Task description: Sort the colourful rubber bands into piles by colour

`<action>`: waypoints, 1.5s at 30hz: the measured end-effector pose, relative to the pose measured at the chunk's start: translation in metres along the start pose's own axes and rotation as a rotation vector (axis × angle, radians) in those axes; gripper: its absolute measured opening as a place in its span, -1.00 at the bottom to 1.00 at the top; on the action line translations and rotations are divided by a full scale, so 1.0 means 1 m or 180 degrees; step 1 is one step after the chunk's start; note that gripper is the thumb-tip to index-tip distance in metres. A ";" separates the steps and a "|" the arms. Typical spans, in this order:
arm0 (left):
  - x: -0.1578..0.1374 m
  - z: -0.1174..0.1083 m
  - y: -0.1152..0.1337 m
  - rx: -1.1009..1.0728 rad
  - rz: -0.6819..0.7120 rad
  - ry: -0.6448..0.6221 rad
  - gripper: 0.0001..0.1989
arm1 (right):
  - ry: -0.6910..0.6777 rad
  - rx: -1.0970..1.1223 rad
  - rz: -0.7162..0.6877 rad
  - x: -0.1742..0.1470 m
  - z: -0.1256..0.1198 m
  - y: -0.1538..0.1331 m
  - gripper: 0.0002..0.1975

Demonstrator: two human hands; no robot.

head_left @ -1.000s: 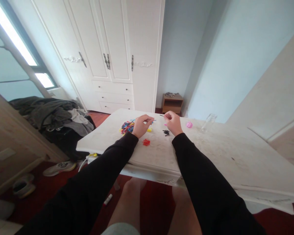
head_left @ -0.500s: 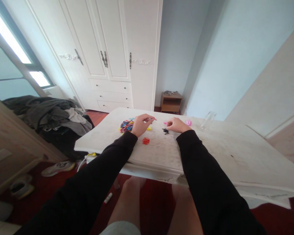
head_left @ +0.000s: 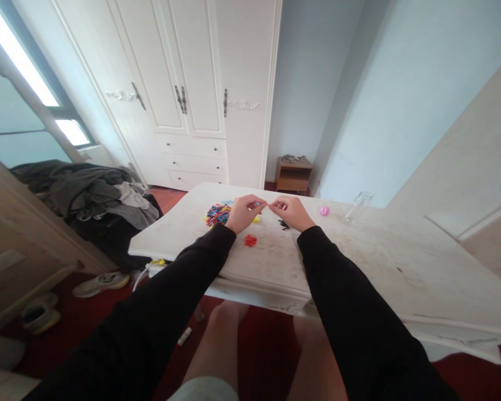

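Note:
My left hand and my right hand meet fingertip to fingertip over the white table. Both pinch a thin pinkish-red strand, too small to name for sure. Left of my left hand lies a heap of small multicoloured strands, partly covered by the hand. Small yellow pieces show beside the left fingers. A small red pile sits nearer the front edge. Under my right hand, a black pile is partly hidden.
On the white table, a pink round item and a clear glass container stand to the right. Beyond are a white wardrobe and a small wooden cabinet. Dark clothes are heaped at left.
My right hand has lifted from beside the black pile and moved left to meet my left hand. Its fingers now pinch the strand too. The view has shifted slightly.

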State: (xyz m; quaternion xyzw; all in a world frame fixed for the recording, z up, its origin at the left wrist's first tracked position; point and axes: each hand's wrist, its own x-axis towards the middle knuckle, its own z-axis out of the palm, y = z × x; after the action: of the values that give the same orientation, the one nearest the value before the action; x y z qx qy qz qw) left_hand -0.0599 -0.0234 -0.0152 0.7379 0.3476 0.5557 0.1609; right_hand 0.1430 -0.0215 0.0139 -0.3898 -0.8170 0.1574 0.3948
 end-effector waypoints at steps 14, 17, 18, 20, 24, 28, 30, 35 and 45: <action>0.001 0.001 0.004 -0.0066 -0.0200 0.0061 -0.82 | 0.0177 -0.0066 -0.0139 0.004 0.007 0.003 -0.86; 0.001 0.002 0.002 -0.0051 -0.0177 0.0143 -0.92 | 0.0181 -0.0150 -0.0067 0.004 0.007 0.002 -0.89; 0.002 0.001 0.000 -0.0049 -0.0178 0.0182 -0.93 | 0.0198 -0.0160 -0.0059 0.004 0.006 0.002 -0.90; 0.003 -0.001 -0.004 -0.0062 -0.0191 0.0314 -0.94 | 0.0347 -0.0164 -0.0047 0.004 0.002 0.003 -0.89; 0.007 -0.004 -0.010 -0.0104 -0.0338 0.0731 -0.94 | 0.1102 -0.0144 0.0252 0.004 -0.006 0.006 -0.87; 0.005 -0.002 -0.008 -0.0243 -0.0391 0.0566 -0.93 | 0.1040 -0.0071 0.0216 0.004 -0.001 0.005 -0.87; 0.003 0.000 -0.006 -0.0283 -0.0323 0.0401 -0.93 | 0.0765 -0.0066 0.0055 0.004 0.004 0.003 -0.87; 0.000 -0.001 -0.002 -0.0275 -0.0295 0.0329 -0.93 | 0.0751 0.0114 0.0053 0.002 0.006 -0.002 -0.90; -0.001 0.001 -0.006 -0.0181 -0.0241 0.0116 -0.88 | 0.0575 0.0048 -0.0189 0.005 0.015 0.000 -0.86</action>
State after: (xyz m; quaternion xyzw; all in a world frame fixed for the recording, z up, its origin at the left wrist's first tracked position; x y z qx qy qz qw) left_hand -0.0610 -0.0192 -0.0201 0.7090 0.3622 0.5723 0.1964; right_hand 0.1298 -0.0174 0.0072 -0.3750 -0.7880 0.1160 0.4743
